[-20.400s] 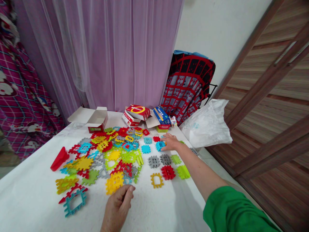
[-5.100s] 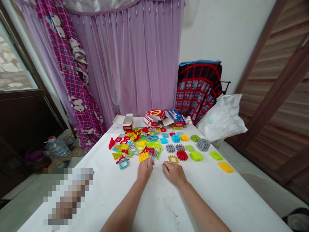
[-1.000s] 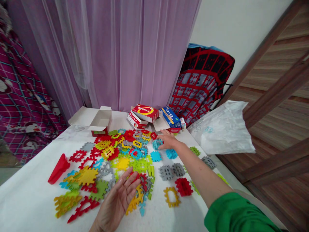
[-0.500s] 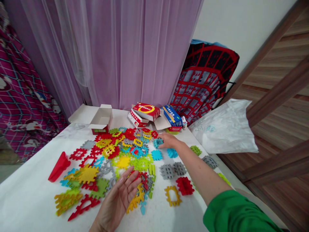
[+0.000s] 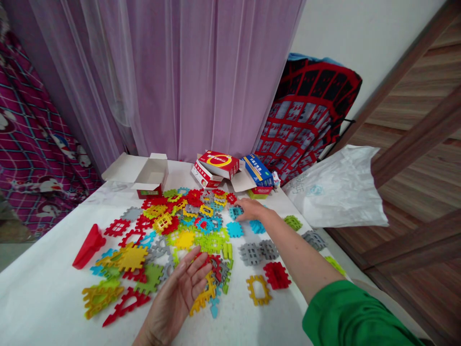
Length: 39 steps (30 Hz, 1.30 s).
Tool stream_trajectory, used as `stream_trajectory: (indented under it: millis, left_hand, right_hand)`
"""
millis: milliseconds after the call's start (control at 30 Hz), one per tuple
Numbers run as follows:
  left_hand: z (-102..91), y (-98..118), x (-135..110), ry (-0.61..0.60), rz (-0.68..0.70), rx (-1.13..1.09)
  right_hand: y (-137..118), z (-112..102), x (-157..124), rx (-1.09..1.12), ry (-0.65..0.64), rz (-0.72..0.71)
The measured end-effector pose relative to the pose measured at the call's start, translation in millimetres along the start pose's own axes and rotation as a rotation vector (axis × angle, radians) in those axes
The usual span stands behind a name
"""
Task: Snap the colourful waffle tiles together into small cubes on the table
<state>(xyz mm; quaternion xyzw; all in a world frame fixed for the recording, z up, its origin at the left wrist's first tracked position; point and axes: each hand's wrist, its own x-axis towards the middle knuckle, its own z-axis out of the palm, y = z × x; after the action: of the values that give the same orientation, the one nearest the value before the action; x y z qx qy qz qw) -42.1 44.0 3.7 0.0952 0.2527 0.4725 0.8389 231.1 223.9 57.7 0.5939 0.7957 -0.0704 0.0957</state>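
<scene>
With its palm turned up and fingers loosely spread, my left hand (image 5: 180,293) holds nothing above the near side of a heap of toothed plastic building pieces. Under and beside it lie a yellow toothed piece (image 5: 203,297) and a light blue pointed piece (image 5: 215,307). My right hand (image 5: 250,210) reaches across to the far right of the heap, its fingers closed on a blue toothed building piece (image 5: 235,213). A flat blue piece (image 5: 235,229) lies just in front of those fingers, and another blue piece (image 5: 257,227) is partly hidden under the wrist.
On the white table (image 5: 46,274), grey pieces (image 5: 251,253), a red piece (image 5: 277,275) and a yellow frame (image 5: 258,290) lie to the right. A red wedge (image 5: 89,246) is at left. Behind stand an open carton (image 5: 151,174), a red box (image 5: 219,164) and a white plastic bag (image 5: 334,190).
The camera view has shifted slightly. Both hands keep nearly the same places, the right one still at the blue piece, the left one still palm up.
</scene>
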Motion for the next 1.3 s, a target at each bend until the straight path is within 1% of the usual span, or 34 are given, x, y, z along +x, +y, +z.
stream_trajectory:
  millis: [200,367,633,933,1300]
  left_hand:
    - [-3.2,-1,1,-0.004,0.003,0.008]
    - [-1.9,-1,1,-0.006,0.005,0.007]
    - [-2.6,-1,1,-0.030,0.003,0.016]
    - [0.0,0,2,0.010,0.002,-0.001]
    - [1.3,0,1,0.019,0.000,0.000]
  right_hand:
    - [3,0,5,-0.013,-0.041,-0.014]
    - [3,0,10,-0.033,-0.072,-0.041]
    - [3,5,13,-0.061,-0.062,-0.045]
    - [3,7,14,-0.084,-0.080,-0.075]
    - [2,6,12,-0.103,-0.031,-0.048]
